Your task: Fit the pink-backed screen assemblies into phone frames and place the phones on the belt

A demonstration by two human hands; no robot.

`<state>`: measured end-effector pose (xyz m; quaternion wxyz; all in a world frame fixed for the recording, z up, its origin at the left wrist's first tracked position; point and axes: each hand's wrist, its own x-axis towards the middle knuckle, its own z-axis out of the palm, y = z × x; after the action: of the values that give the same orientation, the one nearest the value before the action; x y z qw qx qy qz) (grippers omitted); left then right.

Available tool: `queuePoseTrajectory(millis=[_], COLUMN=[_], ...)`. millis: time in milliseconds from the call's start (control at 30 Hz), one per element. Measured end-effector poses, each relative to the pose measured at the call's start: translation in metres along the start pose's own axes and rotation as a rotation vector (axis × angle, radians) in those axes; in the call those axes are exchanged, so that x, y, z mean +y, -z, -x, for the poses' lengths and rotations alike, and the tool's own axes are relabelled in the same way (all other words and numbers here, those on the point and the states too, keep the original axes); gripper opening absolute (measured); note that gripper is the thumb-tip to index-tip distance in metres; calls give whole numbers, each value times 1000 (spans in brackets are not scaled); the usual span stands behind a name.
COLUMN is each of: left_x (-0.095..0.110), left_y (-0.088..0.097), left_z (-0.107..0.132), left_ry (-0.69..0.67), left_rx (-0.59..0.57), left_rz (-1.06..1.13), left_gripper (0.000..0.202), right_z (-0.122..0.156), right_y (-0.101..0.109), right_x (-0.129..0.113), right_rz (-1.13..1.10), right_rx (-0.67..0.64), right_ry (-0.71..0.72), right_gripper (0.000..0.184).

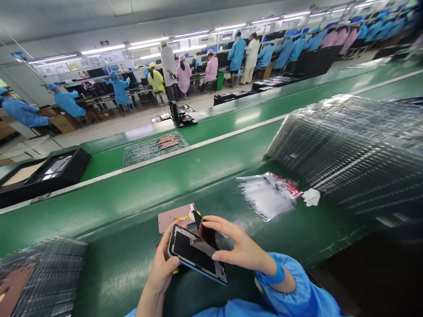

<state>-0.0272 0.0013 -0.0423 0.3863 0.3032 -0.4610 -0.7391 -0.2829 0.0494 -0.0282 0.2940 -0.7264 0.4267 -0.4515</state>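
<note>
My left hand (163, 259) grips a phone housing (198, 255) by its left end, thumb on the near edge. The housing has a blue rim and a black recess with pale strips facing up. My right hand (239, 244) holds a thin, dark, glossy phone screen (211, 235), tilted up over the housing. Whether the screen touches the housing, I cannot tell. Just behind them on the green bench lies a pinkish flat panel (168, 220) with a yellow flex cable (181, 218). My hands partly cover it.
Tall stacks of clear plastic trays stand right (330, 154) and left (66, 264). A pile of clear film pieces with red tabs (269, 196) lies right of centre. On the belt are a clear tray (139, 154), a black bin (74, 165) and a black fixture (176, 116). Several people work beyond.
</note>
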Motion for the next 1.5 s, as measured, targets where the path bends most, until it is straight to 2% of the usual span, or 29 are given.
queuePoseTrajectory(millis=[133,333,567,733,1000,1500], left_x=[-1,-7,-7,-9,-7,-6], left_y=[-3,-13,-27,-25,-23,-24], left_z=[-1,-3,0,-1,-2,-1], left_ry=[-22,-66,-54,-86,-99,-126], left_rx=[-23,-53,38,-18,-82,-61], left_rz=[-33,-82,23,22,-13,-122], left_gripper=[94,88,92,85,86,85], right_z=[1,3,5,4,4,5], right_y=[-7,-20,-22,-20,-21,-24], right_x=[2,-9,-14,-15,-15,-12], right_rz=[0,79,163,176,207,266], right_rx=[-16,-78,-124,-155,-179,-155], right_ry=[-24,-17,-11,-20,-4,82], right_gripper=[68,71,72,73,72,74])
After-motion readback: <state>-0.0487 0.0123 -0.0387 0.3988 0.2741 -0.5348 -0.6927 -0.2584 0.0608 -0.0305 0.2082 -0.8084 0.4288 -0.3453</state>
